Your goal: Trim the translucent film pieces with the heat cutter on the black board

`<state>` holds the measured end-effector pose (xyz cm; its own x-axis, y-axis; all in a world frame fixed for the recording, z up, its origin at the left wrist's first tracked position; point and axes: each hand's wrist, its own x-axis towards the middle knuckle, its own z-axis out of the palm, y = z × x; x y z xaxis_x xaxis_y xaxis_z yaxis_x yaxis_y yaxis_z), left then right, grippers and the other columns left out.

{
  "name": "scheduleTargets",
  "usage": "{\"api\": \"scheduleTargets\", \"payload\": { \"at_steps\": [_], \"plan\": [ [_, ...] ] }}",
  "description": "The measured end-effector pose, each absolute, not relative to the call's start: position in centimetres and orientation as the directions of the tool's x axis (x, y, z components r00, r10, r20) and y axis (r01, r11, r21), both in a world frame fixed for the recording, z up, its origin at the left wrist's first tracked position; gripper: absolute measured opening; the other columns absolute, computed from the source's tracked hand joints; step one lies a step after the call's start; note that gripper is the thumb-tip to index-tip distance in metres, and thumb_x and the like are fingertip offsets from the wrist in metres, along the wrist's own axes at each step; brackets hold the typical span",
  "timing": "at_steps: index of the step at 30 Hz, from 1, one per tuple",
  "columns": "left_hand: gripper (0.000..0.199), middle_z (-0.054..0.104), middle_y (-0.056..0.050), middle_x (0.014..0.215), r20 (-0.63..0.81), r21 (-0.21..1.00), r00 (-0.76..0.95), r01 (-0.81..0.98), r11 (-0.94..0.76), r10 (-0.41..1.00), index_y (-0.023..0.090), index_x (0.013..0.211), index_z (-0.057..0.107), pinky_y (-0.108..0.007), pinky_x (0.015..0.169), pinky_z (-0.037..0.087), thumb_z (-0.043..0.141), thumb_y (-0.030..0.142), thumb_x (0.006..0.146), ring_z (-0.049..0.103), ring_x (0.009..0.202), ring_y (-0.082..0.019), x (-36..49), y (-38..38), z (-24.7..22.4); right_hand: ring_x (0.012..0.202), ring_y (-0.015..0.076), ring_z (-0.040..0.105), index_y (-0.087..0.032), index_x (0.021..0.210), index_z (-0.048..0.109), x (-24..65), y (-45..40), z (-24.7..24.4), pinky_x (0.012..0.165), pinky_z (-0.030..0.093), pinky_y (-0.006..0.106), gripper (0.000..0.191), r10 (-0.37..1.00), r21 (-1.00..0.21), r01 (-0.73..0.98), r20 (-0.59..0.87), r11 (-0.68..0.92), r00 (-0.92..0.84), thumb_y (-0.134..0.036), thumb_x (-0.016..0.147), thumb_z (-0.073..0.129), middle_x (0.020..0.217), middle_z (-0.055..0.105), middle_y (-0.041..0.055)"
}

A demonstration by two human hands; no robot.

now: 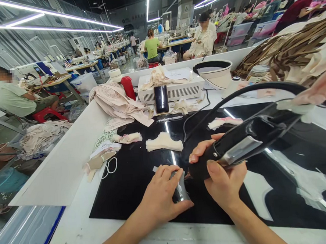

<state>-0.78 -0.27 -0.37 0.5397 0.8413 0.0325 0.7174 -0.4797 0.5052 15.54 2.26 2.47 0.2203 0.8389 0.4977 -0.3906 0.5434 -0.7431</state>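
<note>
My right hand [224, 181] is wrapped round a black corded handheld tool [236, 139], whose dark lower end is over the glossy black mat [115, 198]. To its left, my left hand [164, 195] lies low on the mat with thumb and fingers apart, touching a small translucent piece [180, 189]. The tool's tip sits close to that piece; whether they touch is hard to tell. A cream fabric stack [164, 142] lies just beyond my left hand. Right of my right hand is a white curved piece [257, 193].
Behind the mat are a phone [161, 99], a white vented box [174, 90], a red bottle [128, 88] and beige fabric [117, 101]. The tool's black cable [214, 106] arches over the mat. Another person's hand [319, 86] appears at upper right. Translucent scraps [304, 176] lie right.
</note>
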Motion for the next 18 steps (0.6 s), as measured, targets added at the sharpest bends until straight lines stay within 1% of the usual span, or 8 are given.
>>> {"api": "scheduleTargets", "payload": {
  "at_steps": [5, 8, 13, 18],
  "plan": [
    [0.076, 0.055, -0.01, 0.146, 0.034, 0.502, 0.539, 0.719, -0.481, 0.841, 0.021, 0.142, 0.055, -0.056, 0.119, 0.04, 0.087, 0.044, 0.076, 0.047, 0.136, -0.033, -0.9, -0.2, -0.3, 0.07, 0.0148, 0.065, -0.028, 0.122, 0.057, 15.2, 2.3, 2.3, 0.065, 0.055, 0.032, 0.037, 0.834, -0.741, -0.387, 0.511, 0.55, 0.206, -0.026, 0.09, 0.076, 0.089, 0.067, -0.0023],
    [0.078, 0.055, -0.01, 0.147, 0.035, 0.507, 0.542, 0.714, -0.482, 0.839, 0.022, 0.143, 0.055, -0.055, 0.118, 0.041, 0.087, 0.044, 0.076, 0.047, 0.137, -0.033, -0.9, -0.2, -0.3, 0.069, 0.0146, 0.065, -0.028, 0.119, 0.058, 15.2, 2.2, 2.5, 0.066, 0.056, 0.032, 0.035, 0.845, -0.755, -0.381, 0.494, 0.534, 0.204, -0.024, 0.09, 0.075, 0.088, 0.067, -0.0025],
    [0.085, 0.052, -0.009, 0.151, 0.004, 0.512, 0.545, 0.719, -0.47, 0.839, 0.023, 0.15, 0.049, -0.056, 0.121, 0.037, 0.087, 0.043, 0.077, 0.044, 0.139, -0.032, -1.0, -0.3, -0.1, 0.07, 0.0161, 0.063, -0.029, 0.12, 0.057, 15.6, 1.4, 2.7, 0.063, 0.055, 0.033, 0.036, 0.866, -0.776, -0.385, 0.459, 0.499, 0.197, -0.029, 0.089, 0.076, 0.087, 0.065, -0.0018],
    [0.087, 0.052, -0.009, 0.15, -0.004, 0.524, 0.543, 0.716, -0.46, 0.84, 0.025, 0.152, 0.047, -0.056, 0.12, 0.038, 0.087, 0.044, 0.076, 0.044, 0.139, -0.033, -1.0, -0.2, 0.0, 0.071, 0.0174, 0.061, -0.03, 0.12, 0.055, 15.7, 0.7, 2.3, 0.066, 0.056, 0.036, 0.038, 0.878, -0.794, -0.378, 0.446, 0.477, 0.171, -0.035, 0.089, 0.077, 0.086, 0.064, -0.0008]
  ]
}}
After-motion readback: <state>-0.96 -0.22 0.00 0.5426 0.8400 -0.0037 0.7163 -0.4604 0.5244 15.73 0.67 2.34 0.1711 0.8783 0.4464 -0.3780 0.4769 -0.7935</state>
